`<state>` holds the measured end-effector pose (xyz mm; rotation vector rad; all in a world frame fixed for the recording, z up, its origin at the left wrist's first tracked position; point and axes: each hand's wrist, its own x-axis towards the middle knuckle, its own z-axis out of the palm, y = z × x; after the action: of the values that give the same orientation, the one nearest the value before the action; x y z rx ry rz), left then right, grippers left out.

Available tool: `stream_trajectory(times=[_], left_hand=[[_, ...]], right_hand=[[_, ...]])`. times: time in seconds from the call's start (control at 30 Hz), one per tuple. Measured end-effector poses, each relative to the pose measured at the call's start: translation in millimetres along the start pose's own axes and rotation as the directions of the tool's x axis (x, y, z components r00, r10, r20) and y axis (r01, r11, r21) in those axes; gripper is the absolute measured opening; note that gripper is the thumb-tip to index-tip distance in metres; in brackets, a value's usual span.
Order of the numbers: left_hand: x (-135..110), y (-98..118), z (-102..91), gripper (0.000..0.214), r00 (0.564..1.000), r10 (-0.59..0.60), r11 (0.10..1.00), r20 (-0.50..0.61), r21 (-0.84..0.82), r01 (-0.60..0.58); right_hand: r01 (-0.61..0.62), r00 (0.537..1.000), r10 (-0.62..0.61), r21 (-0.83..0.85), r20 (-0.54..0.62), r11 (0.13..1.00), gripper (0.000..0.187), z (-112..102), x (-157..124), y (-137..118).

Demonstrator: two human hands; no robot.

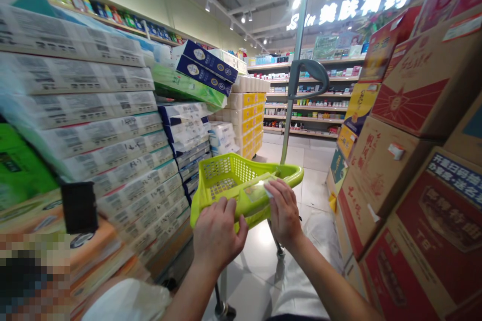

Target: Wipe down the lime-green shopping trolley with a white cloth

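Observation:
A lime-green plastic shopping basket (241,163) with perforated walls sits tilted in front of me. It is at the foot of a grey metal pole (286,135) with a looped handle (323,80) and casters below. My left hand (220,230) is closed over the near rim, thumb apart on the right. On the basket's near right side is a glossy, see-through label panel (256,191). My right hand (282,208) has its fingers bent onto that panel's right end. A small whitish edge shows under the fingertips; what it is I cannot make out.
Stacked tissue packs (124,125) rise on the left, with blue boxes (205,62) and yellow-and-white packs (250,110) beyond. Cardboard cartons (410,80) wall the right side. Stocked shelves (309,103) stand at the back. A tiled floor (312,160) runs between.

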<state>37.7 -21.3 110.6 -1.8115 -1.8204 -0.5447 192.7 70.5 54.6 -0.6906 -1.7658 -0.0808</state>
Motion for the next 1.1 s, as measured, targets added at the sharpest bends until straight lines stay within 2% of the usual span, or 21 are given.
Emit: stream_trajectory(times=[0.07,0.13,0.27,0.33,0.4,0.47,0.57,0.67,0.73,0.8,0.9,0.97,1.03,1.1], left_hand=[[0.1,-0.2,0.7,0.013,1.000,-0.001,1.000,-0.001,0.004,0.001],[0.8,0.0,1.6,0.012,1.000,-0.002,1.000,-0.004,0.007,0.002],[1.4,-0.4,2.4,0.011,1.000,0.007,1.000,-0.009,0.001,-0.007],[0.9,-1.2,1.9,0.010,1.000,0.012,1.000,-0.008,-0.001,-0.012],[0.3,-1.8,1.3,0.010,1.000,0.008,1.000,-0.009,-0.001,-0.008],[0.0,-1.6,1.0,0.011,1.000,-0.001,1.000,-0.011,-0.004,0.001],[0.5,-0.5,1.3,0.011,1.000,-0.007,1.000,-0.010,-0.005,0.007],[1.2,-0.1,1.8,0.011,1.000,-0.002,1.000,-0.003,0.007,0.002],[1.1,-0.6,1.8,0.010,1.000,0.004,1.000,-0.003,0.008,-0.004],[0.5,-1.4,1.5,0.010,1.000,0.010,1.000,-0.007,0.007,-0.010],[-0.2,-1.7,1.2,0.010,1.000,0.013,1.000,-0.012,0.015,-0.012],[-0.1,-1.2,1.5,0.010,1.000,0.011,1.000,-0.016,0.019,-0.011],[0.4,-0.6,1.9,0.009,1.000,0.010,1.000,-0.017,0.016,-0.009],[0.5,-0.6,2.2,0.008,1.000,0.009,1.000,-0.012,0.006,-0.009]], right_hand=[[-0.104,0.991,0.102,-0.026,-0.087,0.994,0.039,-0.9,2.1,7.4],[-0.133,0.985,0.131,-0.013,-0.110,0.991,0.039,0.7,2.1,3.8],[0.035,0.997,-0.039,0.060,0.066,0.998,0.043,3.9,-0.3,-14.7],[0.073,0.990,-0.082,0.078,0.111,0.994,0.044,1.7,2.1,-13.7],[0.026,0.996,-0.031,0.060,0.086,0.998,0.040,-2.3,8.1,-4.6],[-0.081,0.996,0.080,0.017,0.040,0.997,0.037,-5.7,15.9,4.7],[-0.181,0.983,0.181,-0.019,0.025,0.983,0.034,-7.1,24.4,2.5],[-0.076,0.983,0.071,0.023,0.168,0.997,0.035,-5.6,27.5,-15.4],[-0.014,0.964,-0.002,0.059,0.266,0.998,0.037,-5.8,29.8,-21.3],[-0.033,0.958,0.019,0.044,0.286,0.999,0.036,-7.3,34.6,-15.4],[-0.158,0.960,0.168,-0.065,0.223,0.985,0.033,-8.4,45.3,3.7],[-0.212,0.951,0.234,-0.126,0.202,0.969,0.033,-5.7,51.0,7.3],[-0.188,0.946,0.213,-0.123,0.243,0.974,0.031,-0.3,53.2,-2.4],[-0.108,0.937,0.121,-0.057,0.326,0.992,0.030,5.4,52.7,-19.2]])
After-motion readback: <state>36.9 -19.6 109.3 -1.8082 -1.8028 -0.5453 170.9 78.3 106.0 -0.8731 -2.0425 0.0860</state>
